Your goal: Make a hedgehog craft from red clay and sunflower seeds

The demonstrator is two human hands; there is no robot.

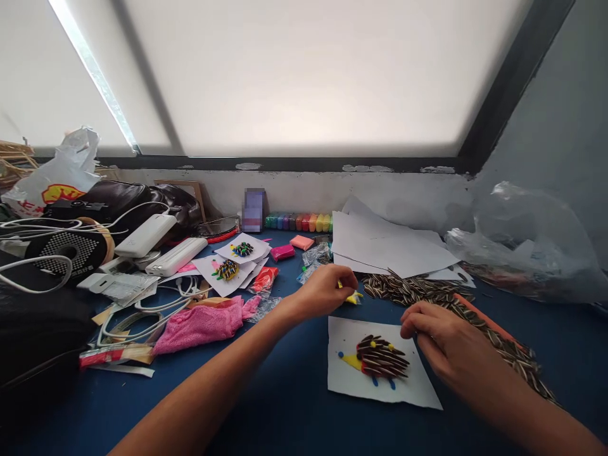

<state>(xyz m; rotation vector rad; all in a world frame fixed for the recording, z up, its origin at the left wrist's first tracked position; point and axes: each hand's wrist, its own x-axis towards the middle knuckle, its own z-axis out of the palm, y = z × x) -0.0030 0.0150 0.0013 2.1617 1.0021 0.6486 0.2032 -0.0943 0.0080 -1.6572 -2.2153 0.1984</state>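
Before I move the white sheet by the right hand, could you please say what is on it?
The white sheet bears a seed-covered hedgehog with yellow snout and blue feet; what lies beneath is hidden.

from the head, the camera looked forward and down across the blue table [285, 405], close above the left hand [323, 291] and right hand [446, 342], toward a pale blind [323, 76] along the frame's top.

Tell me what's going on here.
A person's bare hands are around a white sheet bearing a hedgehog-like figure with a yellow snout and a seed-covered back. The left hand is beyond the sheet, by some yellow material; the right hand is at its right edge. Whether either holds anything is unclear. Loose striped seeds lie beyond and to the right.
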